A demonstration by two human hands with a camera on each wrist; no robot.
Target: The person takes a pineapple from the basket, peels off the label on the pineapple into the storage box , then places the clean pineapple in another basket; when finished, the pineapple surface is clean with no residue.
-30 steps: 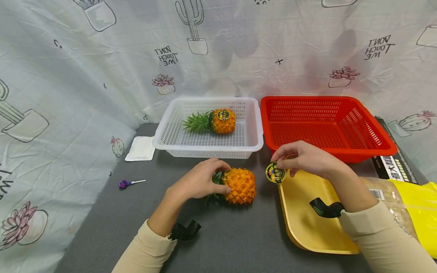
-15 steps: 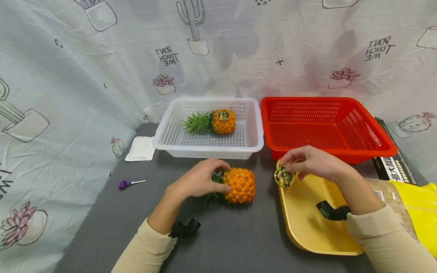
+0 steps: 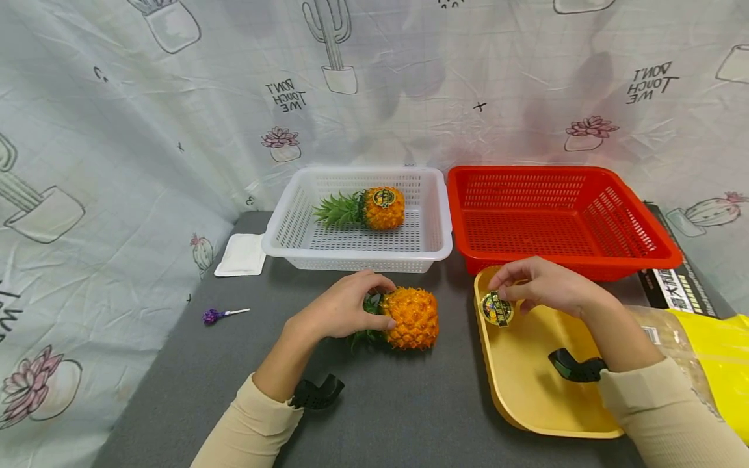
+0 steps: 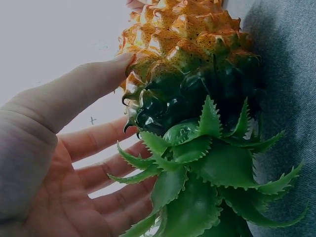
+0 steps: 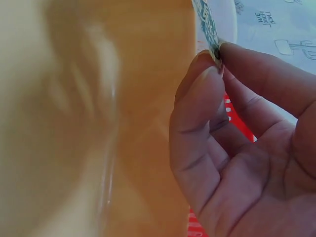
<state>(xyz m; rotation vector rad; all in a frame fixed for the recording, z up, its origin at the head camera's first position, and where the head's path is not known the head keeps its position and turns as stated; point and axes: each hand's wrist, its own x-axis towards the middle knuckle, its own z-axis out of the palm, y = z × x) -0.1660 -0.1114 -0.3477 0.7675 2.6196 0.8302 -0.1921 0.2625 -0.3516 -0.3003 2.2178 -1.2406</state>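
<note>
A small orange pineapple [image 3: 412,318] lies on its side on the grey table, its green crown toward the left. My left hand [image 3: 345,305] holds it where fruit and crown meet. In the left wrist view the thumb [image 4: 98,81] presses one side of the fruit, with the other fingers behind the serrated leaves [image 4: 217,168]. My right hand [image 3: 544,289] pinches a round black-and-gold sticker [image 3: 496,309] between thumb and fingers, over the left side of the yellow tray [image 3: 526,403]. The right wrist view shows this sticker [image 5: 206,24] nearly edge-on at the fingertips.
Behind stands a white basket [image 3: 357,254] holding another pineapple [image 3: 386,214] with a similar sticker. Right of it is a red basket [image 3: 526,227]. A white packet [image 3: 241,255] and a purple-headed stick [image 3: 213,316] lie left; a yellow bag [image 3: 714,357] lies right.
My right hand has moved right and slightly nearer, carrying the sticker from beyond the yellow tray's left edge to above the tray. The left hand and its pineapple stay put.
</note>
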